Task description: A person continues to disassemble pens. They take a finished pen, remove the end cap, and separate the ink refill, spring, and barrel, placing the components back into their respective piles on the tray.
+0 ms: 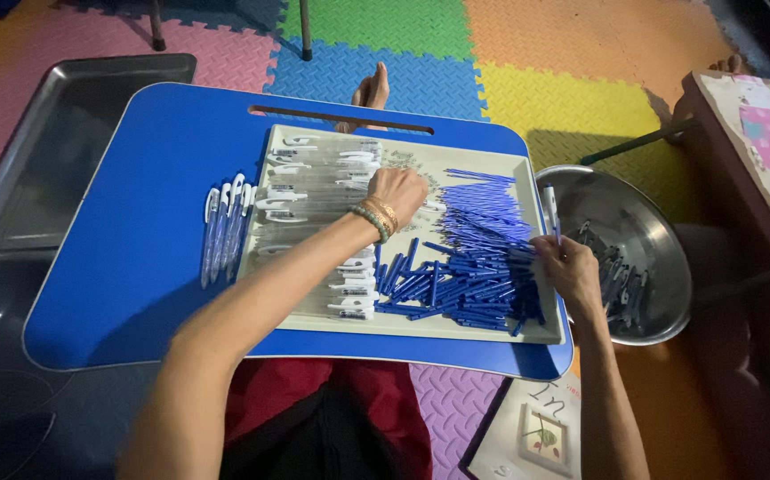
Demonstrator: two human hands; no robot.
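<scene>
Head view, left hand (396, 191) laid fingers curled on clear pen barrels (314, 191) at centre of the tray (421, 325), right hand (567, 267) pinching a pen (550, 212) at centre right, blue pen parts (469, 276) piled between.

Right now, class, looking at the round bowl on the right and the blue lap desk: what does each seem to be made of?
The round bowl looks like metal, probably steel: grey, shiny, with bright reflections on its wall. The blue lap desk seems plastic or a laminated board: smooth, evenly coloured, slightly glossy, with a moulded handle slot.

Heap of blue pen parts (469, 284) and clear barrels (314, 191) on cream tray (421, 327).
</scene>
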